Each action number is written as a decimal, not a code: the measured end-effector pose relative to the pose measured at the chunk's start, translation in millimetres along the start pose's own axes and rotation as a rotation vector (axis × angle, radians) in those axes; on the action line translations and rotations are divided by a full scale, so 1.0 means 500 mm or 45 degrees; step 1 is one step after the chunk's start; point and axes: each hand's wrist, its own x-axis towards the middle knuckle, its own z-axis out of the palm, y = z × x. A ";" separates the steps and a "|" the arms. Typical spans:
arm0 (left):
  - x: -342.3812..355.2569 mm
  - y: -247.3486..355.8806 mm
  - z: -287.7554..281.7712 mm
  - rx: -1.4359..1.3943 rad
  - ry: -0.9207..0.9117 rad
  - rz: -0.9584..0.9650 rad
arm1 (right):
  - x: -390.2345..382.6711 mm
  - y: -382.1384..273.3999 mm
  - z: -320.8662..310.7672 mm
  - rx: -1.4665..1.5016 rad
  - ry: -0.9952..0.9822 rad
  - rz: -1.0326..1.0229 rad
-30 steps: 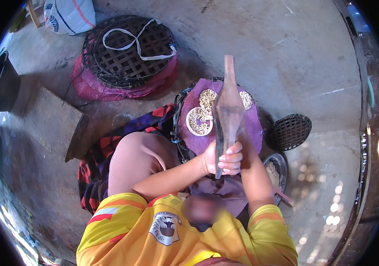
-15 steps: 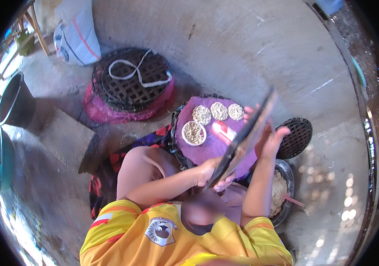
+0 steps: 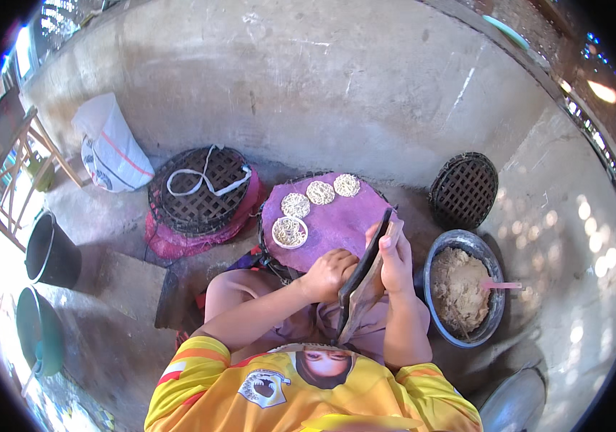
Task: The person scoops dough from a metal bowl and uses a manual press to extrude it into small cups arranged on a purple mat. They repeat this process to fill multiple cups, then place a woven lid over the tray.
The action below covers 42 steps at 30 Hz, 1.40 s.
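Observation:
A long wooden tool (image 3: 362, 291) stands tilted over my lap, a dark strip along its left side. My right hand (image 3: 394, 263) grips its upper part. My left hand (image 3: 333, 273) has curled fingers against the tool's left side; what they hold, if anything, is hidden. Just beyond, a purple sheet (image 3: 336, 223) on a round rack carries several pale coiled noodle discs (image 3: 320, 192) and a white ring filled with strands (image 3: 290, 232).
At right are a basin of dough (image 3: 459, 284) with a pink utensil (image 3: 502, 286) and a woven lid (image 3: 463, 189). At left are stacked trays (image 3: 196, 183), a white sack (image 3: 110, 151), buckets (image 3: 52, 255), a board (image 3: 128, 288) and a wooden stand (image 3: 20, 169). A concrete wall (image 3: 286, 93) curves behind.
The view has tilted up toward the wall. The tool has turned and lowered; my left hand left its lower handle for its side, and my right hand now grips the upper part.

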 end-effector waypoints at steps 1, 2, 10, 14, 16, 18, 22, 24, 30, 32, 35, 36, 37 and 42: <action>0.009 -0.002 -0.013 -0.007 -0.064 -0.053 | 0.001 -0.003 -0.008 0.072 -0.021 -0.003; 0.021 -0.006 -0.028 -0.013 -0.126 -0.105 | -0.007 -0.008 -0.008 -0.036 0.015 -0.057; 0.093 -0.062 -0.122 0.214 0.672 -0.239 | -0.089 -0.078 0.042 -0.793 -0.003 -0.325; 0.083 -0.040 -0.150 0.118 -0.290 -0.132 | -0.026 -0.113 -0.056 -1.016 -0.022 -0.596; 0.081 -0.016 -0.164 -0.061 -0.457 -0.096 | -0.032 -0.114 -0.067 -1.153 -0.157 -0.566; 0.088 0.005 -0.185 -0.245 -0.478 -0.070 | -0.056 -0.113 -0.062 -1.229 -0.385 -0.603; 0.100 0.039 -0.218 -0.699 -0.648 -0.212 | -0.079 -0.114 -0.066 -1.057 -0.387 -0.670; 0.103 0.042 -0.216 -0.856 -0.681 -0.208 | -0.084 -0.113 -0.067 -1.025 -0.407 -0.670; 0.041 0.005 -0.189 -0.952 -0.852 -0.750 | -0.133 -0.083 -0.128 -0.711 -0.104 -0.105; 0.034 -0.035 -0.183 -1.165 -0.582 -1.065 | -0.138 -0.061 -0.173 -0.569 0.154 -0.013; 0.050 -0.053 -0.129 -1.595 0.181 -1.229 | -0.161 -0.010 -0.181 0.224 -0.077 0.750; 0.069 -0.045 -0.089 -1.736 0.448 -1.055 | -0.168 0.008 -0.174 0.432 -0.242 0.857; 0.092 -0.037 -0.059 -1.947 0.537 -1.028 | -0.179 0.025 -0.164 0.414 -0.314 0.965; 0.188 0.007 0.043 -2.152 0.280 -0.823 | -0.200 0.085 -0.227 -0.128 -0.544 0.226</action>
